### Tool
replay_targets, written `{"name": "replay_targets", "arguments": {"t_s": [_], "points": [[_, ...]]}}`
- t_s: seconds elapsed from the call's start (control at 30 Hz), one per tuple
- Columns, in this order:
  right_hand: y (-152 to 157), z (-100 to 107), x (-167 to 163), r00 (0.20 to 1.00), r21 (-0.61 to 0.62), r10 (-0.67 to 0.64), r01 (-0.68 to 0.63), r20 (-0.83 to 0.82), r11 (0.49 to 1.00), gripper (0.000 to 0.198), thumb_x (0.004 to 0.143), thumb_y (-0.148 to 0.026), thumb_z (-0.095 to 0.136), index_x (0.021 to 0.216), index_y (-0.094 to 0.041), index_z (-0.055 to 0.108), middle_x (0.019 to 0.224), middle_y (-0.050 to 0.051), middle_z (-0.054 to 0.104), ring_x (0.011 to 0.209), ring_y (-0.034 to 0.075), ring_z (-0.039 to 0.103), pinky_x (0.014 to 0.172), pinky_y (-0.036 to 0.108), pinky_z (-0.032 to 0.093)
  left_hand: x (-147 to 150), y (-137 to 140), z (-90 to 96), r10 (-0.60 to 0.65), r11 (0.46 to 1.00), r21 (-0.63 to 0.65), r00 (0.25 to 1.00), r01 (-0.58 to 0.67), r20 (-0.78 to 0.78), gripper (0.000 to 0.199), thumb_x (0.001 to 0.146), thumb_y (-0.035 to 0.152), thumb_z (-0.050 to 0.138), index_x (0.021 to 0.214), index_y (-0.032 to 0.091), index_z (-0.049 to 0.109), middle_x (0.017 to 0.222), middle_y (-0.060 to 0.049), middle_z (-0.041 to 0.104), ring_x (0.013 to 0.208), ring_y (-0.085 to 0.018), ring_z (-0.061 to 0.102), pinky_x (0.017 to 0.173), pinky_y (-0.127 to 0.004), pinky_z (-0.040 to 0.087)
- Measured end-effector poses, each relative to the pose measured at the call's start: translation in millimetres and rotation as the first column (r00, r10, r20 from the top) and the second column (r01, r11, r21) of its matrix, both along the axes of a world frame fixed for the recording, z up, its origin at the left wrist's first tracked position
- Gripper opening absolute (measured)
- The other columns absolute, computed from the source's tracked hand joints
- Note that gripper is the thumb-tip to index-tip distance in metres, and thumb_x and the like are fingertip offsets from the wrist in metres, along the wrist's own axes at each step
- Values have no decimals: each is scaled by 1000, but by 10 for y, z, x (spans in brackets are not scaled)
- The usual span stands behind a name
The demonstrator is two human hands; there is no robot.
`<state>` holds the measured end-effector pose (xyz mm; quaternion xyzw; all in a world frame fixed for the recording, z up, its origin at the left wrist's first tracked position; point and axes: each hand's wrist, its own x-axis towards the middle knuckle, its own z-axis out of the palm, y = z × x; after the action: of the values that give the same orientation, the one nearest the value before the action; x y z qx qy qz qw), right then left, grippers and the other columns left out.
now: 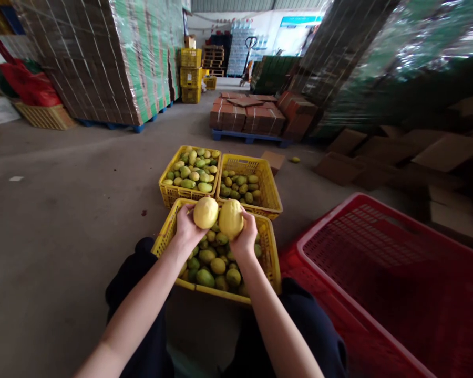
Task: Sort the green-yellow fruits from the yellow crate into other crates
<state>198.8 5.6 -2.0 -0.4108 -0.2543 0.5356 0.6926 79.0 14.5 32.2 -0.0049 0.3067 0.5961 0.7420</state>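
My left hand (186, 227) is closed round a yellow lemon (205, 212). A longer, ribbed yellow lemon (231, 219) is gripped in my right hand (245, 237). Both fruits are held up side by side, nearly touching, above a yellow plastic crate (275, 257) between my knees. Inside that crate lie many green and yellow lemons (206, 256). Just beyond it stand two more yellow crates: the left crate (169, 195) is heaped with lemons, while the right crate (274, 191) holds a lower layer of greener ones.
A large red crate (339, 220) stands close on my right. Flattened cardboard and open boxes (382, 157) lie behind it. Bundled cardboard (246, 115) sits on a blue pallet (248, 138) ahead. Wrapped stacks (90, 58) rise at the left, with stacked yellow crates (191, 77) farther back.
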Motion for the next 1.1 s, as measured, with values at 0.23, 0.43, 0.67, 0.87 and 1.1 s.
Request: {"name": "replay_targets", "arguments": {"t_s": [0.23, 0.43, 0.67, 0.87, 1.1], "points": [[-28, 168, 200, 869, 39, 148, -147, -473, 988, 34, 81, -40, 60, 109, -25, 72, 98, 3, 77, 88, 21, 72, 77, 35, 59, 36, -40, -36, -8, 992, 122, 982, -16, 191, 37, 91, 29, 46, 117, 17, 69, 97, -9, 76, 93, -24, 74, 75, -31, 61], [-51, 113, 131, 792, 5, 135, -165, -595, 986, 37, 88, -38, 55, 120, -27, 68, 105, 3, 78, 95, 22, 73, 94, 42, 58, 154, -104, -94, 46, 997, 55, 975, -59, 218, 35, 92, 27, 47, 117, 22, 71, 97, -5, 76, 89, -20, 73, 84, -32, 60], [-37, 103, 85, 766, 0, 124, -159, -631, 987, 39, 91, -35, 49, 125, -28, 67, 104, 1, 79, 87, 20, 75, 93, 42, 59, 193, -68, -175, 80, 994, 48, 958, -96, 275, 35, 95, 29, 42, 112, 23, 72, 87, -4, 76, 85, -21, 73, 81, -33, 60], [-33, 100, 60, 766, -23, 131, -186, -629, 982, 39, 90, -33, 48, 124, -26, 66, 97, 1, 80, 76, 20, 74, 88, 42, 61, 140, -57, -88, 97, 994, 15, 958, -104, 269, 36, 95, 30, 43, 113, 20, 72, 87, -5, 76, 85, -21, 73, 80, -31, 58], [25, -74, 46, 799, -89, 115, -206, -590, 974, 36, 80, -28, 58, 114, -24, 69, 93, 2, 79, 75, 21, 74, 81, 40, 62, 94, -1, -112, 103, 995, -17, 963, -102, 250, 35, 91, 25, 45, 114, 20, 70, 91, -6, 75, 88, -21, 73, 82, -31, 59]]}}
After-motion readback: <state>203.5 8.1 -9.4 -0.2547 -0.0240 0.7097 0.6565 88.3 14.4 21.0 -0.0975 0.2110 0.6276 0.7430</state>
